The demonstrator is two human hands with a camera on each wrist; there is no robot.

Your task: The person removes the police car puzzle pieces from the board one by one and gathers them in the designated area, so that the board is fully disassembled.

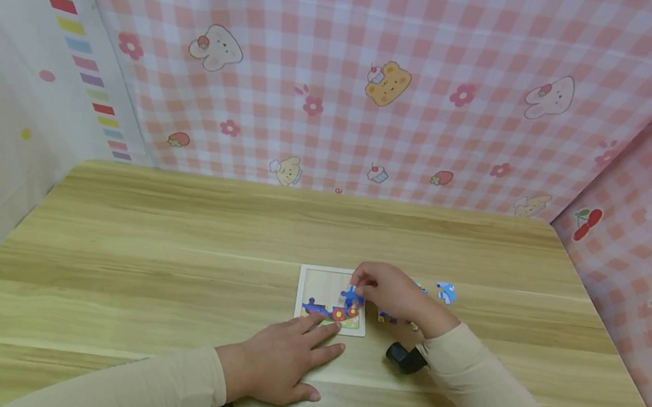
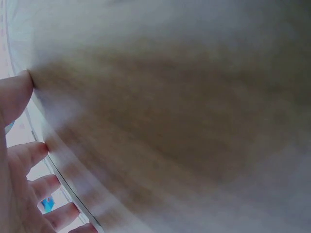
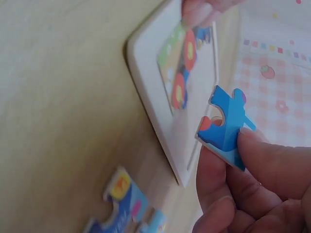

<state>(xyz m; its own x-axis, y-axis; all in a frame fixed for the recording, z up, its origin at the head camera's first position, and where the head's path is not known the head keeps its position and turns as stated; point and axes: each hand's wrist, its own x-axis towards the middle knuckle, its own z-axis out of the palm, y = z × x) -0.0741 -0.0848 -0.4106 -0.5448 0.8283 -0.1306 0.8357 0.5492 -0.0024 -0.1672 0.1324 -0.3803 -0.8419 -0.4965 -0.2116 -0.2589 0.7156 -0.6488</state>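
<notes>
A square puzzle tray [image 1: 301, 286] with a pale rim lies on the table, its lower part filled with joined pieces [image 1: 318, 310] showing red wheels. Between thumb and fingers, my right hand [image 1: 390, 295] pinches a blue jigsaw piece [image 3: 231, 126], held over the tray's right side. That piece has a red corner and a round notch, plain in the right wrist view. My left hand [image 1: 284, 360] lies palm down with fingers spread, its fingertips at the tray's near edge. Most of the left wrist view is blurred table, with fingers [image 2: 46, 187] along the tray's rim.
Several loose jigsaw pieces [image 3: 127, 201] lie to the right of the tray, partly behind the right hand. One light-blue piece [image 1: 446, 292] sits farthest right. A black wrist device [image 1: 403, 357] hangs under the right sleeve. Checked pink cloth [image 1: 336, 99] hangs behind the wooden table [image 1: 151, 245].
</notes>
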